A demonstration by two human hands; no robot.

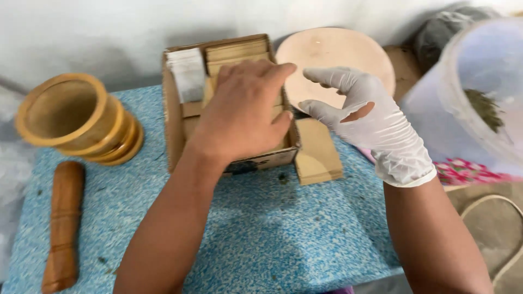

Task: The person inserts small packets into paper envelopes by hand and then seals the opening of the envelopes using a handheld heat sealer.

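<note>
From the head camera I look down on a small table (283,234) with a blue speckled top. My left hand (242,111) is bare and lies palm down over an open cardboard box (173,125) that sits at the far middle of the table. The fingers are spread loosely across the brown paper packets (237,51) stacked inside, touching them, but I cannot tell whether they have pinched any one packet, since the hand hides what is under it. A small stack of white papers (188,71) stands in the box's far left corner, just beside the brown packets. My right hand (365,117) wears a white glove and hovers just right of the box, fingers half open and curved, thumb and forefinger apart, holding nothing that I can see. Below it a brown paper packet (318,155) lies flat on the table, against the right side of the box. Behind the gloved hand a round, pale wooden board (332,51) leans near the wall. On the left of the table a wooden mortar (76,117) lies tipped on its side with its mouth turned toward me, and a wooden pestle (62,223) lies flat in front of it, apart from it. At the right edge of the view a clear plastic container (479,92) holds some dried green leaves (485,109).
</note>
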